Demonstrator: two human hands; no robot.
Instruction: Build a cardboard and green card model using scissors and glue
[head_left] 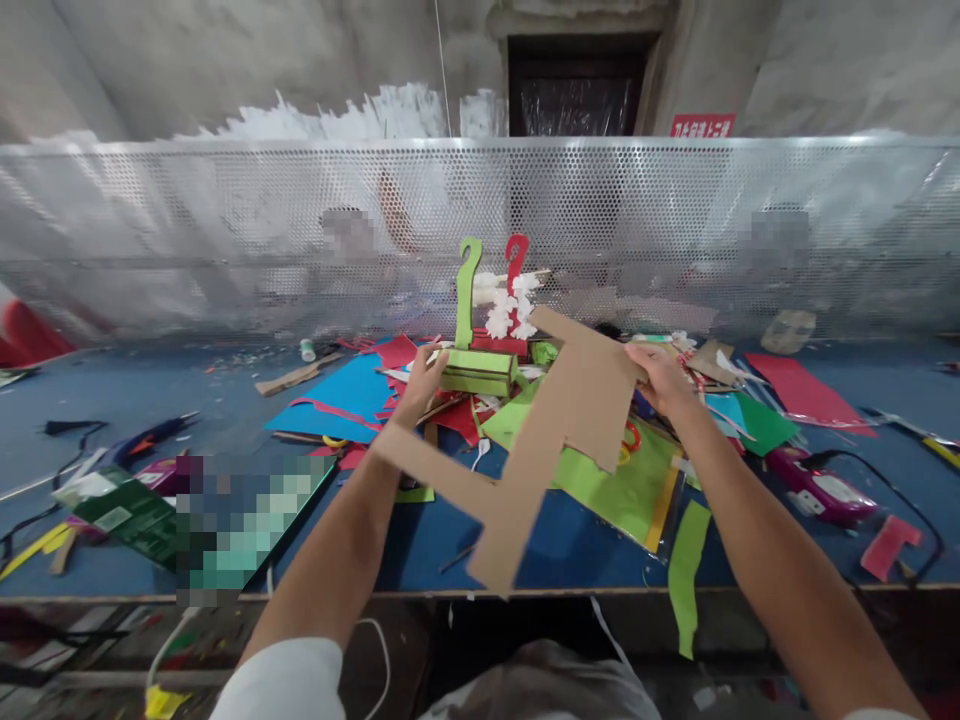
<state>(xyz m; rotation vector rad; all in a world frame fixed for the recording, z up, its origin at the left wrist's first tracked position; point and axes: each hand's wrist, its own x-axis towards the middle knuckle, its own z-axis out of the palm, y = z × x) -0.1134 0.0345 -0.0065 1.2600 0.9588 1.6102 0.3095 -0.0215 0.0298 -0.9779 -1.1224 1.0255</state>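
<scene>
Right hand pinching the upper right edge of the cardboard cutout; left hand at the green block's left end, and from my remote seat I can't tell if it's gripping. The cutout's between my forearms, nearer the right, long axis slanting down-left toward me; right arm's stretched forward, angled inward.

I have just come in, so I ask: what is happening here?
The person's right hand holds a flat, brown, branching cardboard cut-out above the blue table. The left hand is at the left end of a green, box-shaped piece; whether it grips is unclear. Near it rise a green hooked strip and a red hooked strip.
</scene>
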